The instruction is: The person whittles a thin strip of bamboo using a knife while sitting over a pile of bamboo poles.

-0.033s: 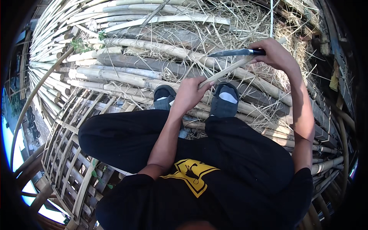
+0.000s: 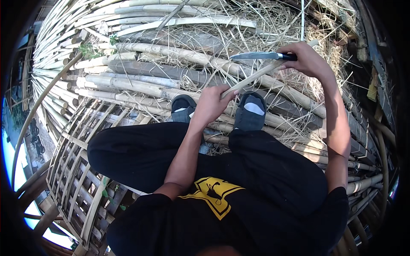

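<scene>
Right fingers (image 2: 294, 48) grip a knife (image 2: 256, 56) — yellow emblem (image 2: 214, 199) on black shirt (image 2: 179, 230).

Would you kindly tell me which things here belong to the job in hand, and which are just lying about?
In hand:
knife, in the right hand
pale strip, gripped by the left hand

Lying about:
loose straw
bamboo poles
slatted lattice

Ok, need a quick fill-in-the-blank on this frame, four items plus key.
1. The knife in the right hand has a ____ handle.
2. Its blade points toward the picture's ____ edge.
3. The pale strip runs diagonally from the left hand up to the ____ hand.
4. The shirt print is black and ____.

black; left; right; yellow
</scene>
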